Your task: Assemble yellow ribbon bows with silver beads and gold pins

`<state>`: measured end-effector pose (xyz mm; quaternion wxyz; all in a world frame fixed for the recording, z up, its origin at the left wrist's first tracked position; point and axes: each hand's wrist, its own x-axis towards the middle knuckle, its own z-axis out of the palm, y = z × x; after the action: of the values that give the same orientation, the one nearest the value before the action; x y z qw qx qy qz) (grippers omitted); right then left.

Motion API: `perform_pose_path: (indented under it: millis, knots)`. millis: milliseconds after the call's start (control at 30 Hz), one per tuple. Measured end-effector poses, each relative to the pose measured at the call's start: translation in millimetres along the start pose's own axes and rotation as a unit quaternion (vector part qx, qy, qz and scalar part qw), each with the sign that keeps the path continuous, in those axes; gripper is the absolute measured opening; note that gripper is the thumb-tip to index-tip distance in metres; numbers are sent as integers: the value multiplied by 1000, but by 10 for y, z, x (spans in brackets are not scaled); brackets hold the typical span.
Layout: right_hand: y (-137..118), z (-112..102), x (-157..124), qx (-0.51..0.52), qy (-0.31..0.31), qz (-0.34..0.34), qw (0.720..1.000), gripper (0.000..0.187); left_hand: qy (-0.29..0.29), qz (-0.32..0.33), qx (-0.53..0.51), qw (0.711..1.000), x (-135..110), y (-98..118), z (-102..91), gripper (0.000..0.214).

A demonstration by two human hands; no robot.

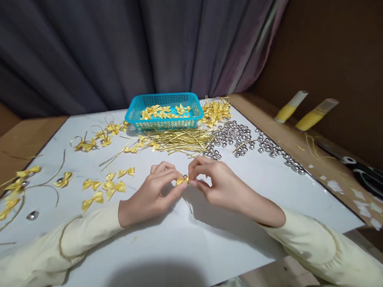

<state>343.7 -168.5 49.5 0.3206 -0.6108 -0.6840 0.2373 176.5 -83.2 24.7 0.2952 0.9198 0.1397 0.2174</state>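
Between my fingertips, over the middle of the white board (pixel 161 253), is a small yellow ribbon bow (pixel 180 180) with a silvery bead at its centre. My left hand (pixel 158 189) pinches the bow from the left, thumb against index finger. From the right, my right hand (pixel 214 177) pinches at the same bow, its fingertips close to the bead. A thin gold cord hangs below the fingers. Loose yellow bows (pixel 114 187) lie left of my left hand. Beyond my hands lie a bundle of gold cords (pixel 181 140) and a spread of silver beads (pixel 232 133).
A blue basket (pixel 165 125) holding yellow bows stands at the back, with a pile of corded bows (pixel 216 112) beside it. More bows with cords (pixel 16 185) lie far left. Scissors (pixel 375 178), paper scraps and two yellow-filled tubes (pixel 316 114) are on the right.
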Motion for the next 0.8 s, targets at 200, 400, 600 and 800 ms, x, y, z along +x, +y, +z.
perform_pose_path:
  millis: [200, 400, 600, 800]
  knots:
    - [9, 22, -1, -14, -1, -5, 1000, 20, -6, -11, -17, 1000, -1, 9, -15, 16]
    - [17, -87, 3, -55, 46, -30, 997, 12, 14, -120, -107, 987, 51, 5, -60, 20]
    - [55, -22, 44, 17, 17, 60, 998, 15, 47, -200, -153, 967, 90, 33, -119, 26]
    - [137, 294, 84, 338, -44, 156, 927, 38, 86, -191, -152, 966, 96, 41, -144, 25]
